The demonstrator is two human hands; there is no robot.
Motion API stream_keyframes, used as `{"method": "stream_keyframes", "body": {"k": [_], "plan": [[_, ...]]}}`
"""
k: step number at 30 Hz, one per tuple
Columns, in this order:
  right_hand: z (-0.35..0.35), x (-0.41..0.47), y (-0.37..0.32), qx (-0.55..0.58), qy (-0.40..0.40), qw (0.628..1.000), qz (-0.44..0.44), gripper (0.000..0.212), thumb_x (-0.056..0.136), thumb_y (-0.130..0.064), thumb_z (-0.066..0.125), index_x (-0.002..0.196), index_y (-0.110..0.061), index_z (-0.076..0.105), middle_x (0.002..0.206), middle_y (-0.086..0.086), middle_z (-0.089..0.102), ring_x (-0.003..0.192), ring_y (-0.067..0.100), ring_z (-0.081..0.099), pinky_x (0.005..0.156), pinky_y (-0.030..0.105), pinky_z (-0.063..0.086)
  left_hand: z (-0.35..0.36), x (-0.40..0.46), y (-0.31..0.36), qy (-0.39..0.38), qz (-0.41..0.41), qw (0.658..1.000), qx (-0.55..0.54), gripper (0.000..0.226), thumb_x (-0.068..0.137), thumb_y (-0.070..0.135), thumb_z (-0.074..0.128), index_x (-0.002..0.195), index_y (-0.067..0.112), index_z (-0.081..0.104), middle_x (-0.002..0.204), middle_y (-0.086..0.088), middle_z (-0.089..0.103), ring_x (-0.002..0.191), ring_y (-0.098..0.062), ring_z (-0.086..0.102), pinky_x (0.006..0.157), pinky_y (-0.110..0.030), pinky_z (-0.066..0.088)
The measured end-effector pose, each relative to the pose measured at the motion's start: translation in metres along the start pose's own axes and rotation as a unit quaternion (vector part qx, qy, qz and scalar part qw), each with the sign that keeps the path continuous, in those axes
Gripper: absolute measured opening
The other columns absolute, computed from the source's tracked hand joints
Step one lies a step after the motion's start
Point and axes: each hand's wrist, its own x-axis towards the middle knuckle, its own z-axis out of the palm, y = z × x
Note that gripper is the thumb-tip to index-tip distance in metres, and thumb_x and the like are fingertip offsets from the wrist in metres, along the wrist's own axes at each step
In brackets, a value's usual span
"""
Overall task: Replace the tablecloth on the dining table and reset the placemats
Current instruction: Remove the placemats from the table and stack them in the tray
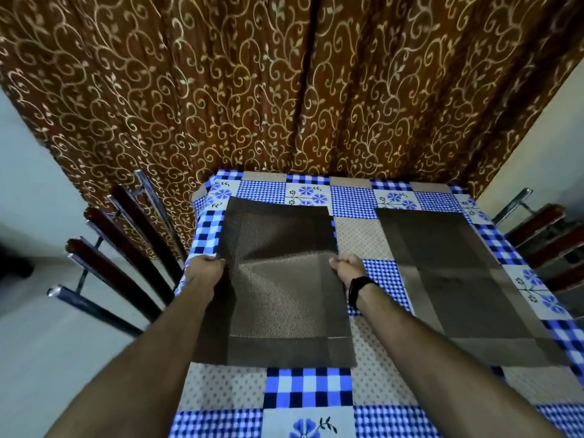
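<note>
Brown woven placemat [278,279] sits on the blue patchwork tablecloth [357,238], left of a second placemat [458,279]. My left hand [207,268] and right hand [349,268] pinch its side edges, fingers curled. I judge I'm laying it; next I must square it and let go.

No readable text, label, brand, number or sign is found anywhere in the frame. Only patterns are seen: flowers and checks on the tablecloth [360,238] in the centre, scroll motifs on the curtain [252,83] across the top. Nothing legible is shown on the black wristband [358,290], centre right.
</note>
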Motion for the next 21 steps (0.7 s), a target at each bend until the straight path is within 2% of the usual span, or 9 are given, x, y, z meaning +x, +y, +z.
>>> {"method": "stream_keyframes", "body": {"k": [3, 6, 8, 10, 12, 15, 18, 20, 21], "plan": [[-0.002, -0.012, -0.006, 0.054, -0.004, 0.999, -0.004, 0.032, 0.083, 0.006, 0.067, 0.074, -0.018, 0.048, 0.091, 0.016, 0.059, 0.088, 0.023, 0.057, 0.080, 0.043, 0.052, -0.005, -0.007, -0.002, 0.030, 0.024, 0.999, -0.005, 0.024, 0.085, 0.017, 0.068, 0.108, 0.010, 0.069, 0.118, -0.017, 0.066, 0.108, -0.034, 0.062, 0.098, -0.041, 0.051], [-0.020, -0.029, -0.019, 0.088, -0.031, 0.995, -0.040, 0.045, 0.079, 0.021, 0.062, 0.101, -0.015, 0.048, 0.105, 0.013, 0.053, 0.101, 0.023, 0.053, 0.078, 0.036, 0.052, -0.019, -0.013, 0.000, 0.000, 0.016, 0.993, -0.114, 0.019, 0.085, 0.003, 0.067, 0.101, 0.013, 0.066, 0.113, -0.021, 0.068, 0.083, -0.027, 0.063, 0.082, -0.037, 0.056], [-0.039, -0.045, -0.028, 0.090, -0.080, 0.991, -0.062, 0.060, 0.079, 0.023, 0.059, 0.120, -0.019, 0.044, 0.122, 0.014, 0.054, 0.107, 0.024, 0.056, 0.086, 0.035, 0.052, -0.034, -0.026, 0.007, -0.042, 0.005, 0.979, -0.198, 0.026, 0.087, -0.004, 0.063, 0.109, 0.009, 0.060, 0.110, -0.023, 0.066, 0.074, -0.023, 0.061, 0.073, -0.038, 0.055], [-0.056, -0.065, -0.038, 0.082, -0.125, 0.985, -0.090, 0.071, 0.081, 0.024, 0.057, 0.132, -0.022, 0.041, 0.135, 0.012, 0.054, 0.110, 0.020, 0.060, 0.080, 0.029, 0.055, -0.051, -0.045, 0.018, -0.075, 0.017, 0.968, -0.239, 0.038, 0.089, -0.007, 0.059, 0.124, 0.005, 0.054, 0.101, -0.016, 0.066, 0.073, -0.021, 0.061, 0.065, -0.033, 0.057], [-0.072, -0.088, -0.051, 0.044, -0.144, 0.982, -0.113, 0.085, 0.079, 0.024, 0.060, 0.143, -0.026, 0.035, 0.143, 0.011, 0.049, 0.123, 0.025, 0.055, 0.081, 0.032, 0.056, -0.071, -0.073, 0.031, -0.118, 0.055, 0.956, -0.262, 0.055, 0.085, -0.015, 0.059, 0.133, 0.011, 0.048, 0.095, -0.009, 0.066, 0.076, -0.018, 0.063, 0.058, -0.026, 0.058], [-0.086, -0.109, -0.067, -0.008, -0.140, 0.982, -0.128, 0.101, 0.074, 0.018, 0.071, 0.152, -0.025, 0.023, 0.156, 0.008, 0.033, 0.143, 0.028, 0.035, 0.107, 0.047, 0.044, -0.088, -0.108, 0.045, -0.186, 0.140, 0.954, -0.187, 0.087, 0.066, -0.027, 0.068, 0.134, 0.025, 0.051, 0.107, -0.010, 0.066, 0.086, -0.022, 0.066, 0.064, -0.033, 0.062], [-0.106, -0.134, -0.084, -0.072, -0.099, 0.980, -0.155, 0.108, 0.071, 0.006, 0.081, 0.155, -0.021, 0.019, 0.158, 0.008, 0.029, 0.146, 0.027, 0.030, 0.108, 0.039, 0.041, -0.098, -0.145, 0.059, -0.148, 0.236, 0.959, -0.051, 0.081, 0.057, -0.019, 0.081, 0.126, 0.020, 0.062, 0.124, -0.003, 0.059, 0.104, -0.019, 0.061, 0.085, -0.034, 0.058], [-0.125, -0.153, -0.092, -0.211, -0.090, 0.946, -0.228, 0.080, 0.072, -0.015, 0.085, 0.143, -0.017, 0.048, 0.143, 0.006, 0.053, 0.134, 0.024, 0.048, 0.101, 0.031, 0.043, -0.105, -0.173, 0.067, -0.087, 0.281, 0.955, 0.044, 0.070, 0.059, 0.000, 0.088, 0.123, 0.018, 0.067, 0.123, -0.002, 0.063, 0.114, -0.016, 0.057, 0.101, -0.032, 0.048], [-0.139, -0.167, -0.095, -0.283, -0.079, 0.917, -0.272, 0.060, 0.074, -0.026, 0.084, 0.129, -0.016, 0.062, 0.125, 0.002, 0.065, 0.121, 0.021, 0.057, 0.096, 0.029, 0.044, -0.111, -0.194, 0.069, -0.057, 0.300, 0.948, 0.089, 0.062, 0.062, 0.010, 0.089, 0.120, 0.019, 0.069, 0.121, -0.003, 0.065, 0.116, -0.018, 0.057, 0.103, -0.034, 0.046]]}}
